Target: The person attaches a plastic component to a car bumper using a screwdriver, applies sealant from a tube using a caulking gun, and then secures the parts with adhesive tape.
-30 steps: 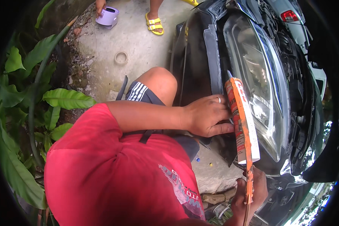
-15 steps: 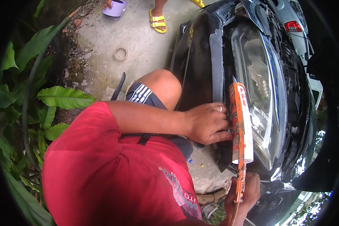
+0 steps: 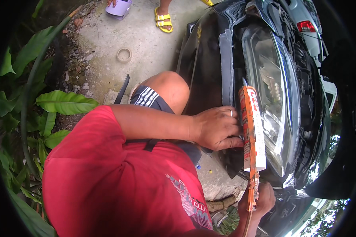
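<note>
The orange-and-white sealant cartridge (image 3: pixel 250 130) sits in an orange caulking gun (image 3: pixel 252 189) and stands nearly upright against the inner edge of the car headlight (image 3: pixel 271 102), nozzle up. The left hand (image 3: pixel 217 127) rests just left of the cartridge — fingers curled, tips touching its side. Below the headlight, the right hand (image 3: pixel 261 201) has its fingers wrapped round the gun's handle. Left of the headlight runs the black bumper (image 3: pixel 203 67), a bare knee (image 3: pixel 170 87) beside it.
</note>
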The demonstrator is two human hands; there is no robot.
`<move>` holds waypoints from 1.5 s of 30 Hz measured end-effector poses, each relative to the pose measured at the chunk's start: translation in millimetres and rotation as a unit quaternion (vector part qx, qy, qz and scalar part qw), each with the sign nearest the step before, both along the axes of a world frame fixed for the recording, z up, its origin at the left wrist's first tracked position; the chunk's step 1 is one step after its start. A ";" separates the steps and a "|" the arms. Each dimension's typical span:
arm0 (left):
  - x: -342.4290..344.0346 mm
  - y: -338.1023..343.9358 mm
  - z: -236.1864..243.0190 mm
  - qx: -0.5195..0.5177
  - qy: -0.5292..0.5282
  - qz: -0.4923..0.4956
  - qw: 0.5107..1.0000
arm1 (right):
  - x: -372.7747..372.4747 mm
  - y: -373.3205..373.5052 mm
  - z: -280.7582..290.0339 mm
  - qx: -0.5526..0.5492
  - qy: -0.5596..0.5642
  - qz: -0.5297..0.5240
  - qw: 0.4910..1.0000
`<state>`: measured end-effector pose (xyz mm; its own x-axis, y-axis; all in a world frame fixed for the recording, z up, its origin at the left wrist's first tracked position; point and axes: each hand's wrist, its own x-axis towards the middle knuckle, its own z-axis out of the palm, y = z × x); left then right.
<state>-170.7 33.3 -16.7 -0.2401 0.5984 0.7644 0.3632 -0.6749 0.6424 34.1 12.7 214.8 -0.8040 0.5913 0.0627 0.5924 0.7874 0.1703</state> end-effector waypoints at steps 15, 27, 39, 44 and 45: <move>3.0 3.3 -1.0 0.017 -0.006 0.019 1.000 | 3.2 -2.3 6.3 -0.008 -0.011 -0.011 1.000; -2.3 -0.6 2.6 0.009 -0.001 0.004 1.000 | 5.8 1.3 6.1 -0.051 0.004 -0.008 0.999; 0.2 0.5 1.5 0.021 0.002 0.018 1.000 | -3.5 -13.6 5.0 0.016 0.030 -0.010 0.999; -0.4 0.4 2.6 0.028 0.014 0.021 0.999 | -0.2 -17.6 10.3 0.035 0.011 -0.046 0.998; -0.4 -0.4 1.5 0.025 0.020 0.016 0.999 | 1.2 -18.1 12.3 0.036 0.005 -0.055 0.998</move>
<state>-171.2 32.9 -15.2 -0.2267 0.5523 0.8022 0.4095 -0.6933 0.5930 35.3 -5.5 227.1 -0.7342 0.6691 0.1152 0.6759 0.7040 0.2182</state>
